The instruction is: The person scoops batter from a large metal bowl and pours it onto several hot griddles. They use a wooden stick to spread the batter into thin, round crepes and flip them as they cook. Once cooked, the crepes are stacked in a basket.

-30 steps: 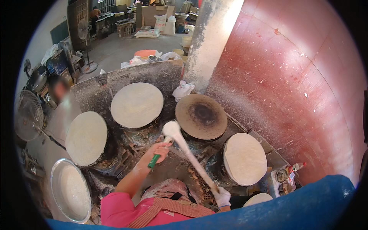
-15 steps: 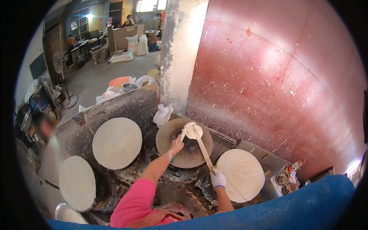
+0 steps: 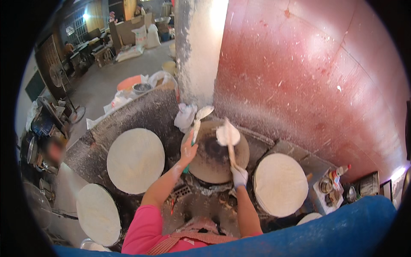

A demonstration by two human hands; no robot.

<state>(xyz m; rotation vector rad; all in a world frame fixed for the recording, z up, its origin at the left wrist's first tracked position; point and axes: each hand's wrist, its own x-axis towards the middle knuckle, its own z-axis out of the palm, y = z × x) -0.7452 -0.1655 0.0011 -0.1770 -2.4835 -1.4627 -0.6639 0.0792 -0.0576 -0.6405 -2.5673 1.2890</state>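
Observation:
My left hand, bare and dusted white, is closed around a long-handled scraper. Its pale, coated blade points up past the far rim of a round griddle, and some green shows along the handle. In a white glove, my right hand grips a wooden paddle. A lump of white dough clings to the paddle's far end, over the griddle. The two tools are apart. The griddle's surface is brown, with a darker patch in the middle.
Round pale flatbreads lie on both sides: one left, another nearer left, and a stack right. Behind the griddle sits a white cloth bundle by a pillar. A tray with bowls and a bottle stands far right.
The scraper and paddle were together at the dough; now they are separated. My left hand has lifted the scraper up and away to the left. The paddle stands more upright, and the view has shifted.

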